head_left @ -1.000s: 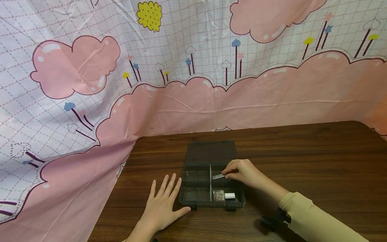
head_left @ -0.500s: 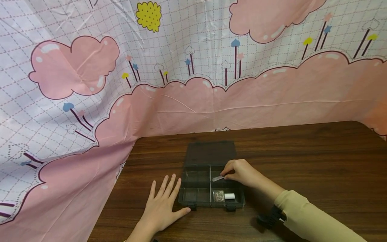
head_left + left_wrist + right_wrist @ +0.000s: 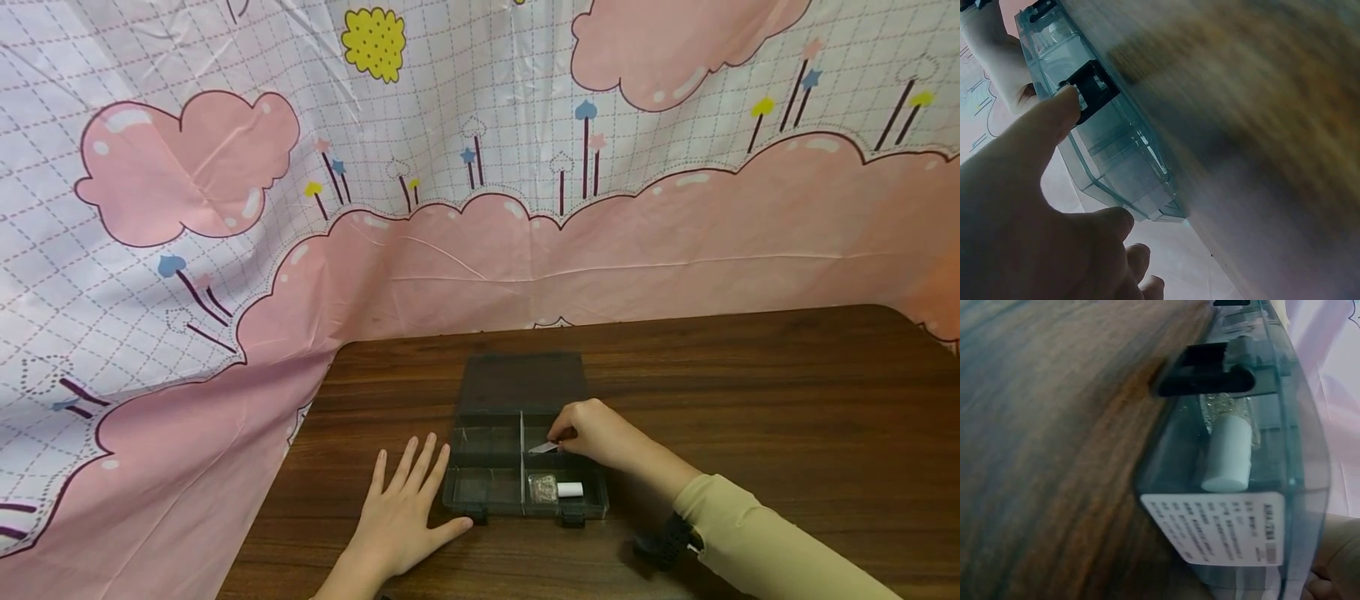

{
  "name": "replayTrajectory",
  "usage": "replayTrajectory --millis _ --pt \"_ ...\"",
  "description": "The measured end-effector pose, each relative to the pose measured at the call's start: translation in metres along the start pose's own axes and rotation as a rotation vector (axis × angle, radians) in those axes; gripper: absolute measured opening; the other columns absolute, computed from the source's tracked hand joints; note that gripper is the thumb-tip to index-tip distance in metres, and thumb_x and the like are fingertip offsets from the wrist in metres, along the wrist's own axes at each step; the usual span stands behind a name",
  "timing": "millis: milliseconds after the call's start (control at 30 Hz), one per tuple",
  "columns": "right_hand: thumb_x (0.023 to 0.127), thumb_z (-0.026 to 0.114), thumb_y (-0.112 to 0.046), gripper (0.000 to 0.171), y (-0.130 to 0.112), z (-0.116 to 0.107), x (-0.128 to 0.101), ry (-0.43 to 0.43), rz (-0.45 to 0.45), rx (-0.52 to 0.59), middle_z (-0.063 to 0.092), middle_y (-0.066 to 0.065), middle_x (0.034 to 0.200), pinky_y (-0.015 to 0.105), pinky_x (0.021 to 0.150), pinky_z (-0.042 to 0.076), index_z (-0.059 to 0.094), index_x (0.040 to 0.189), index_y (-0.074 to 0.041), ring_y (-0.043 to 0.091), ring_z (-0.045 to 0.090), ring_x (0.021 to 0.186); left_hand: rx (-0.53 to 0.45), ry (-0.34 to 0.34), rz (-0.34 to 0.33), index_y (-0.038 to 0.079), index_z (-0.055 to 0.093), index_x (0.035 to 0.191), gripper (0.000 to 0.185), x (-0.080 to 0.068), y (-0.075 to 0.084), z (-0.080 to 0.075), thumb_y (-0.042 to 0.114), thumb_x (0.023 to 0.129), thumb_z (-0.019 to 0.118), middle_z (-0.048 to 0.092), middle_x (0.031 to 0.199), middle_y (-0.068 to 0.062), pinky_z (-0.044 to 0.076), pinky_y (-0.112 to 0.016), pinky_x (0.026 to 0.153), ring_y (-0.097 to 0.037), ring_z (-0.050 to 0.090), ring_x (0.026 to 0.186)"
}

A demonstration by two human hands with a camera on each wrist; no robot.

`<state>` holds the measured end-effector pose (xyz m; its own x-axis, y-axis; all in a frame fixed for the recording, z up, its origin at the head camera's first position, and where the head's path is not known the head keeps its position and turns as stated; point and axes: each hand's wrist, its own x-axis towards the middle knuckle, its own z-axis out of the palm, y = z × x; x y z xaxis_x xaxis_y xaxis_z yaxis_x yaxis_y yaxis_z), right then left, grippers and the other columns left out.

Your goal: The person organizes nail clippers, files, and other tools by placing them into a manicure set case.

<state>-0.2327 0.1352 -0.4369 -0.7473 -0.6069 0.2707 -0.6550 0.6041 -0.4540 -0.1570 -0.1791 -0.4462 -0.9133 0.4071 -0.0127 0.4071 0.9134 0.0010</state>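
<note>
My right hand (image 3: 600,432) reaches over the back right compartment of a smoky clear plastic box (image 3: 486,507). Finger and thumb pinch a slim, silvery nail clipper (image 3: 543,447), whose far end points left toward the divider; the rest is hidden by the fingers. In the front right compartment a glittery nail polish bottle (image 3: 543,488) with a white cap (image 3: 1230,453) lies on its side. My left hand (image 3: 405,510) is spread beside the box's left side, its thumb at the front left latch. In the left wrist view that thumb overlaps the black latch (image 3: 1091,90).
The box's lid (image 3: 522,381) lies folded back behind it on the dark wooden table (image 3: 735,400). A printed label (image 3: 1219,528) is stuck to the box's right end. Patterned pink and white cloth (image 3: 465,258) hangs along the table's back and left.
My right hand has moved slightly lower and left, taking the nail clipper closer into the back right compartment; the clipper has tilted. The left hand has kept its place.
</note>
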Motion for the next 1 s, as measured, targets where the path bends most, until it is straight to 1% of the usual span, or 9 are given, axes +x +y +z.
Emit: replayTrajectory --millis 200,333,400,533,667,767,833,933,1000 --pt "0.074 0.077 0.005 0.015 -0.001 -0.003 0.001 -0.033 0.009 0.025 0.068 0.004 0.084 0.019 0.06 0.052 0.074 0.088 -0.002 0.011 0.064 0.071 -0.001 -0.004 -0.003 0.021 0.012 0.155 0.097 0.0 0.001 -0.001 0.082 0.082 0.029 -0.002 0.16 0.0 -0.012 -0.057 0.11 -0.023 -0.004 0.145" --pt "0.075 0.077 0.003 0.015 -0.001 -0.004 0.0 -0.013 0.011 0.048 0.068 0.005 0.086 0.019 0.061 0.052 0.075 0.089 -0.002 0.013 0.065 0.073 0.003 0.0 -0.004 0.021 0.013 0.155 0.097 0.0 0.001 -0.001 0.082 0.082 0.029 -0.002 0.16 0.0 -0.012 -0.057 0.111 -0.023 -0.004 0.145" --pt "0.076 0.078 0.001 0.016 0.0 -0.005 -0.001 0.008 0.005 0.068 0.069 0.006 0.087 0.019 0.062 0.053 0.075 0.091 -0.001 0.015 0.065 0.074 0.005 0.001 -0.005 0.021 0.013 0.155 0.097 0.0 0.001 -0.001 0.082 0.082 0.029 -0.001 0.16 0.0 -0.011 -0.056 0.111 -0.023 -0.004 0.145" --pt "0.079 0.076 -0.001 0.02 0.003 -0.006 -0.006 0.047 0.019 0.157 0.069 0.008 0.092 0.022 0.066 0.055 0.073 0.099 0.001 0.016 0.067 0.079 0.009 -0.001 -0.007 0.021 0.013 0.155 0.097 0.0 0.002 -0.002 0.082 0.082 0.029 -0.001 0.16 0.0 -0.011 -0.056 0.111 -0.022 -0.004 0.145" --pt "0.081 0.075 -0.005 0.023 0.005 -0.009 -0.013 0.119 0.032 0.244 0.069 0.009 0.094 0.027 0.069 0.056 0.071 0.103 0.001 0.015 0.066 0.081 0.007 -0.003 -0.007 0.021 0.013 0.155 0.097 -0.001 0.002 -0.002 0.082 0.082 0.029 -0.001 0.16 -0.001 -0.011 -0.057 0.111 -0.023 -0.004 0.145" --pt "0.08 0.076 -0.008 0.024 0.007 -0.014 -0.02 0.189 0.025 0.285 0.07 0.008 0.095 0.029 0.07 0.056 0.072 0.104 -0.002 0.013 0.065 0.082 0.004 -0.005 -0.008 0.021 0.012 0.155 0.097 -0.001 0.003 -0.002 0.082 0.082 0.029 -0.001 0.16 0.0 -0.012 -0.057 0.111 -0.023 -0.004 0.145" --pt "0.08 0.077 -0.01 0.025 0.007 -0.019 -0.026 0.229 0.027 0.3 0.07 0.005 0.095 0.031 0.07 0.056 0.073 0.104 -0.005 0.01 0.065 0.082 0.002 -0.006 -0.008 0.021 0.012 0.155 0.097 -0.001 0.003 -0.002 0.082 0.082 0.029 -0.001 0.16 0.0 -0.012 -0.057 0.11 -0.023 -0.004 0.145" --pt "0.08 0.077 -0.012 0.025 0.01 -0.027 -0.037 0.269 0.039 0.293 0.07 0.0 0.095 0.033 0.071 0.056 0.073 0.104 -0.011 0.009 0.065 0.082 -0.002 -0.01 -0.009 0.021 0.012 0.155 0.097 -0.001 0.003 -0.002 0.082 0.082 0.029 -0.002 0.16 0.0 -0.012 -0.057 0.11 -0.023 -0.004 0.145" --pt "0.079 0.078 -0.013 0.025 0.012 -0.031 -0.046 0.282 0.054 0.302 0.07 -0.002 0.096 0.032 0.072 0.056 0.073 0.104 -0.012 0.01 0.065 0.082 -0.004 -0.012 -0.009 0.021 0.012 0.155 0.097 0.0 0.003 -0.003 0.082 0.082 0.03 -0.002 0.16 0.0 -0.012 -0.057 0.11 -0.023 -0.004 0.145"
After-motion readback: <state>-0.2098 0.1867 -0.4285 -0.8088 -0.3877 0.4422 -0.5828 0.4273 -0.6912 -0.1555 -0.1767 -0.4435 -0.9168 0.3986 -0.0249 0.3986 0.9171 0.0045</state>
